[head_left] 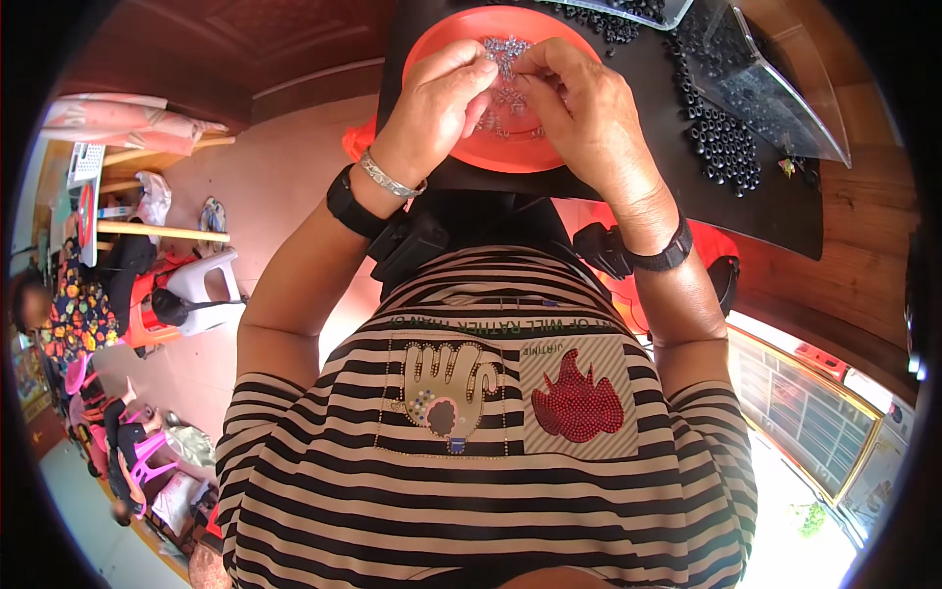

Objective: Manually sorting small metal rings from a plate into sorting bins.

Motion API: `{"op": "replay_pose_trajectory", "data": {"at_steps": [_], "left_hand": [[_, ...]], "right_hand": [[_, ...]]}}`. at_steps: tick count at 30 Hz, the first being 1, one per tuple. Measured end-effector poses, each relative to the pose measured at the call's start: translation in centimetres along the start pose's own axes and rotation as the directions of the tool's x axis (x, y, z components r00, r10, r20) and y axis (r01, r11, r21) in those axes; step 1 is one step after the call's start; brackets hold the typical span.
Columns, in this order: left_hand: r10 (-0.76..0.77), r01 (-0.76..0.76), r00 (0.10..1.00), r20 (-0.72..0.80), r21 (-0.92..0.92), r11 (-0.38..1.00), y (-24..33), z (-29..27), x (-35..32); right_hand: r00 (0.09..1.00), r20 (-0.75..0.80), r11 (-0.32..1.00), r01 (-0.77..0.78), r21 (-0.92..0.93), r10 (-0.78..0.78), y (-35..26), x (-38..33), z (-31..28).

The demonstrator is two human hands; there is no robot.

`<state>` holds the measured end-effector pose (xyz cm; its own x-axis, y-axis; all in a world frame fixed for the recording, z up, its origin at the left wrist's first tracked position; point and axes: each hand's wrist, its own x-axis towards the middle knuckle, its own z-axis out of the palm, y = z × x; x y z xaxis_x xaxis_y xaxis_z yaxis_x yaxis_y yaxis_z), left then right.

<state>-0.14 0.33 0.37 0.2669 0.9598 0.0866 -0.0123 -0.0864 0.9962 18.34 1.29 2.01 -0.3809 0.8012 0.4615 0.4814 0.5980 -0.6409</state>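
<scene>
Over a red plastic basin (515,155), my left hand (446,93) and my right hand (581,96) are held close together, a small gap between their fingertips. Thumb and forefinger of my left hand are pinched; anything between them is too small to name. The right hand is also closed in a pinch, its other fingers curled in, and I cannot make out what it grips. Small shiny silvery metal pieces (507,51) lie in the basin below the fingertips, partly hidden by both hands.
The basin stands on a black table (628,177). Small black round pieces (724,152) are spread at the right, beside a clear plastic tray (775,83). Another clear container (667,12) sits at the far edge. People sit at the left near a white stool (211,285).
</scene>
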Motion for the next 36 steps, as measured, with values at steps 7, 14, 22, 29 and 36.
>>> {"op": "replay_pose_trajectory", "data": {"at_steps": [7, 14, 22, 29, 36], "left_hand": [[0.226, -0.212, 0.974, -0.008, 0.315, 0.925, 0.2, 0.3, -0.3], [0.398, -0.406, 0.907, 0.138, 0.533, 0.742, 0.9, -0.1, -0.1], [0.421, -0.458, 0.885, 0.197, 0.531, 0.713, 4.0, -1.2, 0.5], [0.051, -0.045, 0.981, 0.187, -0.035, 0.998, 2.2, -1.9, 1.0], [0.397, -0.345, 0.916, 0.060, 0.621, 0.703, 2.9, -1.9, 0.8]], "right_hand": [[0.957, 0.142, 0.953, -0.273, 0.130, 0.254, 0.1, 0.4, -0.9], [0.979, 0.166, 0.971, -0.148, 0.186, 0.117, -0.3, 0.7, -0.6], [0.926, 0.289, 0.926, -0.310, 0.214, 0.243, -3.5, 2.4, -2.7], [0.994, 0.092, 0.987, -0.070, 0.148, 0.057, -2.8, 1.7, -2.2], [0.964, 0.210, 0.945, -0.212, 0.250, 0.160, -0.9, 2.1, -3.2]]}}
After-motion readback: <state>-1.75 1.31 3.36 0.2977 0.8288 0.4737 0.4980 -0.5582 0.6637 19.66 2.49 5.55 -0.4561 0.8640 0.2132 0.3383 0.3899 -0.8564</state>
